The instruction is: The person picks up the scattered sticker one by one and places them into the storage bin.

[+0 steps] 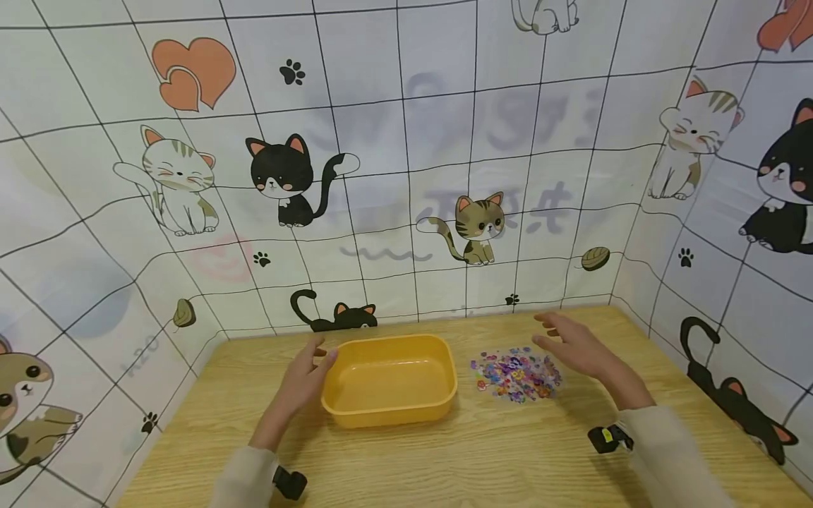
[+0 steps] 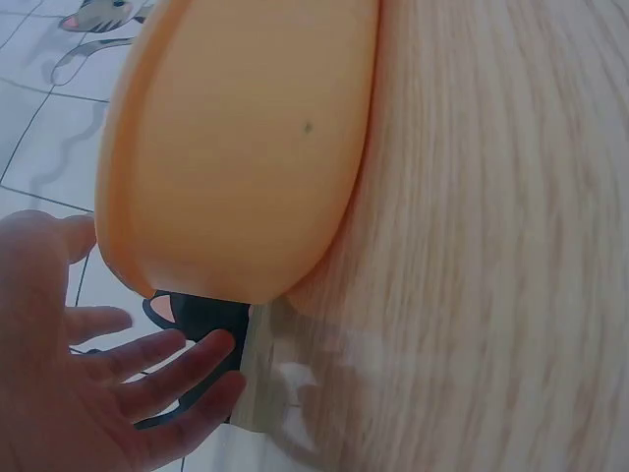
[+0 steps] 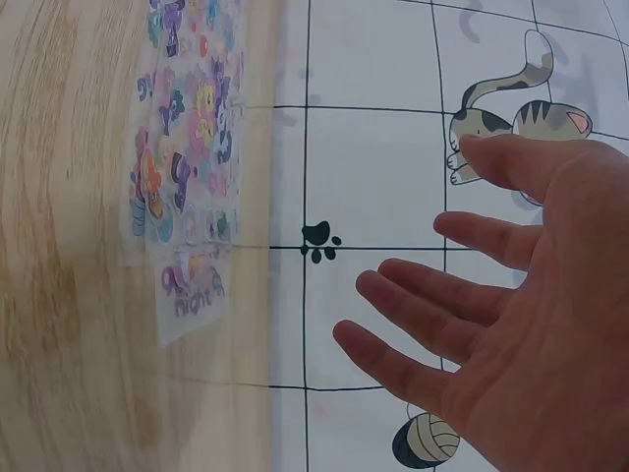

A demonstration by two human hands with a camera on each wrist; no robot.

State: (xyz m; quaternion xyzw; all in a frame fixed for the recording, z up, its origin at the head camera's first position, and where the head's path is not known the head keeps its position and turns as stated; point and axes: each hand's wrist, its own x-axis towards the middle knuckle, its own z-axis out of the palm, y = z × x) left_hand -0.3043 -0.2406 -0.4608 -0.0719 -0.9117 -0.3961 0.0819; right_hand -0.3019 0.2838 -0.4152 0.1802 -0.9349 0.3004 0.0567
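A yellow rectangular plastic basin (image 1: 394, 416) stands on the wooden table, with nothing inside it. At its left end is my left hand (image 1: 303, 377), thumb right at the rim and the other fingers spread loosely beside the wall. The left wrist view shows that hand (image 2: 108, 364) below the basin's smooth outer wall (image 2: 236, 128). Right of the basin lie clear sheets of small colourful cartoon stickers (image 1: 517, 375); the right wrist view shows a sheet corner with the lettering "night" (image 3: 194, 300). Beyond their right side hovers my right hand (image 1: 578, 346), fingers extended and holding nothing.
The light wood table (image 1: 483, 458) meets a white cloth wall (image 1: 381, 176) printed with grid lines, cats and paw prints at the back and both sides. Small black cameras (image 1: 291, 483) are strapped at both wrists, by the pale sleeves (image 1: 673, 458).
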